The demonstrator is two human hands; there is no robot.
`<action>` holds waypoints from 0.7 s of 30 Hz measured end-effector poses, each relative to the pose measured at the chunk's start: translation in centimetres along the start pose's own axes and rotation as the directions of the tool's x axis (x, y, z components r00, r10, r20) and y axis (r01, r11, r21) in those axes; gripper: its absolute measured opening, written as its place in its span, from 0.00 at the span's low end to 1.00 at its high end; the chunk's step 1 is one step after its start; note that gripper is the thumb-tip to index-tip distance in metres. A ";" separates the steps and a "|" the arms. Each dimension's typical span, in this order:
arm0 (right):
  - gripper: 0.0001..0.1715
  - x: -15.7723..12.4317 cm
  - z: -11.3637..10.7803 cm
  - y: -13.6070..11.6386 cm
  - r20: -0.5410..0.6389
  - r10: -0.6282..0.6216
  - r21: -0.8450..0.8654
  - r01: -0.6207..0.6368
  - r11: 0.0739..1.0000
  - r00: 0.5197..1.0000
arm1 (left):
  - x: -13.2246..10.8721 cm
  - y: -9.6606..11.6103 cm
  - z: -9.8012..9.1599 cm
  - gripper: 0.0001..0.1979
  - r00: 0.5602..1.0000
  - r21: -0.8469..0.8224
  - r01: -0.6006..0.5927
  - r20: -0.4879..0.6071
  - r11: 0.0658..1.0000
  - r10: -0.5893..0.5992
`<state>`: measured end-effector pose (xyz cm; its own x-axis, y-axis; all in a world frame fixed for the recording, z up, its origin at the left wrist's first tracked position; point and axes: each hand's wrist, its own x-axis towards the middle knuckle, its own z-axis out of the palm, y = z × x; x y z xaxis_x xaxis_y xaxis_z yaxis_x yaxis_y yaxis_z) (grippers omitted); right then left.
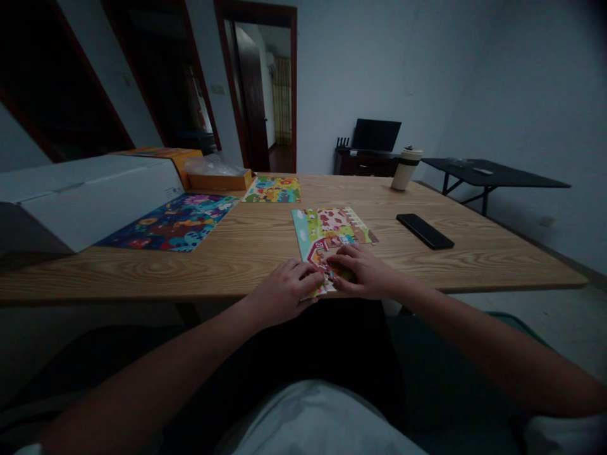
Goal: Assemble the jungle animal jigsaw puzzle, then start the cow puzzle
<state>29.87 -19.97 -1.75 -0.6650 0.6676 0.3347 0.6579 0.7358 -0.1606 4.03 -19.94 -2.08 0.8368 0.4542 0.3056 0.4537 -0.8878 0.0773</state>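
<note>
A partly assembled jigsaw puzzle [334, 218] with a farm picture lies at the near edge of the table. My left hand [287, 291] is at its lower left corner, thumb and fingers closed on a small puzzle piece [315, 293] at the table edge. The fingers hide much of that piece. Over the puzzle's lower right part rests my right hand [363, 272], its thumb apart from the bent fingers and the fingertips touching the picture. The puzzle surface shows in shadow beneath that palm.
A dark blue puzzle [175, 221] and a yellow-green puzzle [272, 189] lie left and behind. Beyond them stand a white box [90, 196] and an orange box [220, 182] with clear plastic. On the right are a black phone [425, 230] and a cream tumbler [406, 169].
</note>
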 end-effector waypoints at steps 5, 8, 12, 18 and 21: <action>0.26 -0.4 0.7 0.1 -0.080 -0.007 -0.015 0.006 1.000 0.997 | -0.7 -0.9 -0.4 0.16 0.998 -0.099 0.048 -0.027 0.994 -0.051; 0.32 -0.8 1.0 0.3 -0.116 0.019 -0.062 -0.026 0.998 0.993 | -0.8 -1.4 -0.8 0.14 0.989 -0.196 0.128 -0.041 0.972 -0.139; 0.30 -0.9 0.9 0.9 -0.118 0.104 -0.124 -0.119 0.985 0.988 | -0.5 -1.9 -1.4 0.17 0.952 -0.297 0.286 -0.023 0.911 -0.306; 0.22 0.4 0.5 2.3 -0.087 0.198 -0.183 -0.211 0.960 0.976 | -0.3 -2.3 -1.7 0.19 0.928 -0.362 0.336 -0.032 0.869 -0.371; 0.19 1.2 0.7 2.3 -0.114 0.244 -0.088 -0.254 0.963 0.963 | -0.4 -2.3 -1.7 0.20 0.925 -0.393 0.335 -0.035 0.857 -0.378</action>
<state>30.34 -17.39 -2.32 -0.4401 0.8093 0.3890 0.8335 0.5294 -0.1583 2.16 -18.14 -0.79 0.5923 0.7530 0.2867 0.5484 -0.6374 0.5413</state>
